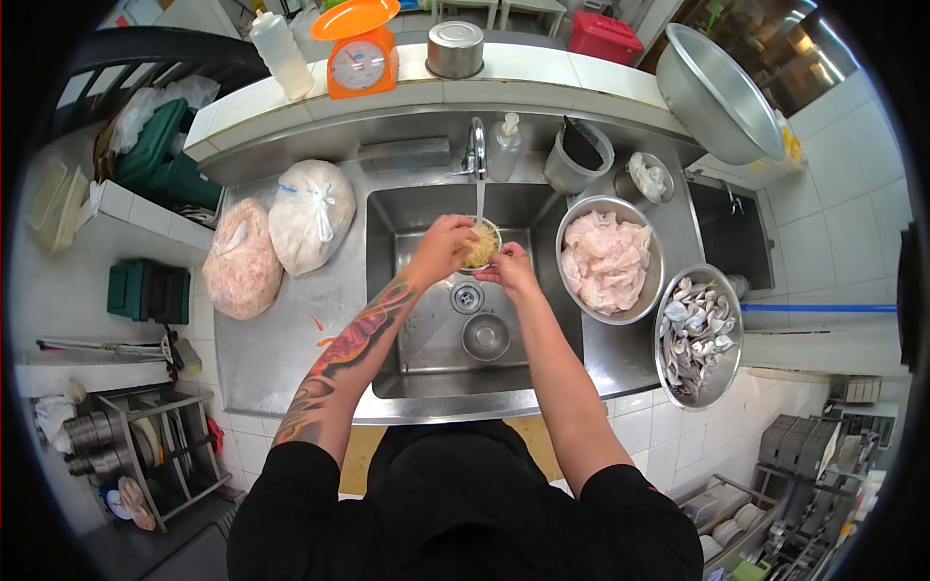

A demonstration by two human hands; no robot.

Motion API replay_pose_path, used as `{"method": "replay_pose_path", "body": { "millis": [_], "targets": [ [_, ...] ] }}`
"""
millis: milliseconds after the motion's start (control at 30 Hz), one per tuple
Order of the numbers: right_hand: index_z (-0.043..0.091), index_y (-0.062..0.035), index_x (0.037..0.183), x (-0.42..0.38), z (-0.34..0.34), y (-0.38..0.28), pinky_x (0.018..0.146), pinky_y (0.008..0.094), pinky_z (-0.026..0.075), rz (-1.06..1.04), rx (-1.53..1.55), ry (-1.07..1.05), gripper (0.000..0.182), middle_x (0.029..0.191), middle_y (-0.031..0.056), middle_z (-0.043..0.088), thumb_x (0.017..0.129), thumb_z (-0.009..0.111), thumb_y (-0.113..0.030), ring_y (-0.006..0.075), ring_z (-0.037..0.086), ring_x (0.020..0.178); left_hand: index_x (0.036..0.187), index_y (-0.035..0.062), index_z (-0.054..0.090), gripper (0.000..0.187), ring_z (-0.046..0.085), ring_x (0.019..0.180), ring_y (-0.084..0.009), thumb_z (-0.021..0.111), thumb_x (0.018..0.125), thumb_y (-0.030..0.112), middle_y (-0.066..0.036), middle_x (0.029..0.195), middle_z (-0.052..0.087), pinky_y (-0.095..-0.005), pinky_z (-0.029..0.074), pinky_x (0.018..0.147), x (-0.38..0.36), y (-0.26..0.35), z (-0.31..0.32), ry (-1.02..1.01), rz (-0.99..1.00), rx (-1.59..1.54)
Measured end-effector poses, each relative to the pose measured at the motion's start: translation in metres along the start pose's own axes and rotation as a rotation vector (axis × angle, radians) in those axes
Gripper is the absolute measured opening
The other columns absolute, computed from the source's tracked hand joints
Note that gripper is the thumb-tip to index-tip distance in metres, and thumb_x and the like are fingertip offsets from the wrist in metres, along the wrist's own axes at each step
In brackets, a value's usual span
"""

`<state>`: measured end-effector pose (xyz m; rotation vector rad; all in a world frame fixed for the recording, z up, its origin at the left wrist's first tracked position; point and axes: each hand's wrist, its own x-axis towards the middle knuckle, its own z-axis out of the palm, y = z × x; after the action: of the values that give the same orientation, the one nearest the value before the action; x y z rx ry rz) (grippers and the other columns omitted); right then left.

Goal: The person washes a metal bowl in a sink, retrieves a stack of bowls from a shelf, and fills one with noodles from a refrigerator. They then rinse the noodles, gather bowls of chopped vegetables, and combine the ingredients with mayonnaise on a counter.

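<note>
Over the sink (pixel 387 349), a small round bowl (pixel 500 238) of pale yellow shredded food (pixel 479 250) sits under the faucet (pixel 477 145), with water running into it. My left hand (pixel 446 248) grips the bowl's left side, its fingertips reaching over the rim onto the yellow shreds. From the right and below, my right hand (pixel 510 271) holds the same bowl, fingers curled against its edge. What exactly the shreds are cannot be made out. Below the bowl, a small metal bowl (pixel 485 337) lies on the sink floor beside the drain (pixel 467 297).
Two filled plastic bags (pixel 244 261) rest on the left counter. To the right stand a bowl of pale pink meat (pixel 606 261) and a bowl of silvery-grey pieces (pixel 696 334). A soap bottle (pixel 505 150) and bucket (pixel 578 160) are behind; an orange scale (pixel 362 63) tops the ledge.
</note>
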<state>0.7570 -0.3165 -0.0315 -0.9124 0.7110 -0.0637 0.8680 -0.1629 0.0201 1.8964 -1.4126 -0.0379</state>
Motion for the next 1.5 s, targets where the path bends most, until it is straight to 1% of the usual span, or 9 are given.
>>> {"method": "replay_pose_path", "body": {
  "millis": [200,300,367,467,733,800,967,1167,1500],
  "targets": [
    [0.036,-0.0021,0.103,0.006,-0.003,0.007,0.066,0.0467,0.064,-0.023,0.078,0.05,0.024,0.098,0.0255,0.058,0.087,0.051,0.006,0.0421,0.07,0.08,0.102,0.0063,0.071,0.025,0.063,0.105,-0.0294,0.069,0.077,0.001,-0.01,0.118,0.065,-0.0391,0.05,0.093,-0.006,-0.016,0.009,-0.077,-0.1,0.052],
    [0.035,-0.0012,0.102,0.003,0.002,0.01,0.069,0.0479,0.064,-0.048,0.175,0.065,0.023,0.101,0.0257,0.057,0.087,0.051,0.007,0.0417,0.07,0.08,0.112,0.0046,0.069,0.026,0.064,0.105,-0.0267,0.065,0.087,0.002,-0.012,0.119,0.066,-0.0356,0.05,0.095,0.008,-0.038,0.011,0.185,-0.323,-0.156],
    [0.035,-0.001,0.102,0.0,0.005,0.01,0.07,0.0483,0.064,-0.061,0.17,0.079,0.023,0.101,0.0254,0.057,0.087,0.051,0.007,0.0417,0.07,0.08,0.129,0.0008,0.058,0.036,0.059,0.118,-0.0249,0.061,0.094,0.01,-0.013,0.128,0.062,-0.0375,0.045,0.101,0.02,-0.069,0.02,0.471,-0.666,-0.631],
    [0.035,-0.0007,0.102,-0.005,0.007,0.011,0.07,0.0486,0.064,-0.071,0.168,0.095,0.022,0.1,0.0251,0.057,0.088,0.051,0.007,0.0419,0.07,0.081,0.143,-0.0029,0.042,0.052,0.048,0.132,-0.0276,0.058,0.097,0.018,-0.016,0.14,0.052,-0.0421,0.039,0.109,0.05,-0.074,0.006,0.423,-1.069,-0.928],
    [0.035,-0.0018,0.102,-0.003,0.003,0.018,0.065,0.0465,0.065,-0.06,0.171,0.115,0.026,0.098,0.0239,0.057,0.087,0.053,0.008,0.042,0.071,0.076,0.149,-0.0037,0.031,0.065,0.041,0.139,-0.0283,0.059,0.095,0.017,-0.019,0.143,0.05,-0.0382,0.031,0.114,0.084,-0.109,0.031,0.539,-0.992,-1.309],
    [0.035,-0.0019,0.102,-0.004,0.001,0.02,0.065,0.0464,0.065,-0.068,0.176,0.123,0.026,0.098,0.0236,0.057,0.087,0.054,0.008,0.0419,0.071,0.076,0.149,-0.0018,0.034,0.061,0.045,0.136,-0.0237,0.058,0.096,0.016,-0.017,0.139,0.055,-0.0314,0.03,0.114,0.083,-0.103,0.034,0.21,-0.701,-0.964],
    [0.036,-0.0017,0.099,-0.037,-0.007,0.039,0.059,0.0418,0.066,-0.099,0.195,0.149,0.023,0.09,0.0204,0.057,0.088,0.054,0.008,0.0376,0.071,0.07,0.147,0.0024,0.042,0.054,0.044,0.138,-0.0213,0.058,0.099,0.023,-0.015,0.14,0.057,-0.0316,0.033,0.112,0.041,-0.084,0.002,0.121,-0.701,-0.879],
    [0.037,-0.0019,0.098,-0.108,-0.003,0.071,0.056,0.0392,0.065,-0.181,0.27,0.243,0.023,0.089,0.0186,0.058,0.089,0.057,0.005,0.0348,0.071,0.068,0.113,0.0048,0.058,0.03,0.06,0.085,-0.0109,0.066,0.096,0.028,-0.002,0.097,0.063,-0.0293,0.051,0.078,-0.058,-0.023,0.01,-0.208,-0.795,-0.66],
    [0.044,-0.0031,0.103,-0.286,-0.016,0.106,0.062,0.0358,0.064,-0.267,0.192,0.361,0.023,0.097,0.0126,0.061,0.093,0.064,-0.007,0.0256,0.072,0.073,0.089,0.0054,0.052,0.016,0.061,0.068,-0.0109,0.066,0.083,0.001,-0.002,0.079,0.06,-0.0273,0.054,0.064,-0.102,0.103,0.018,-0.561,-0.633,-0.914]
  ]
}}
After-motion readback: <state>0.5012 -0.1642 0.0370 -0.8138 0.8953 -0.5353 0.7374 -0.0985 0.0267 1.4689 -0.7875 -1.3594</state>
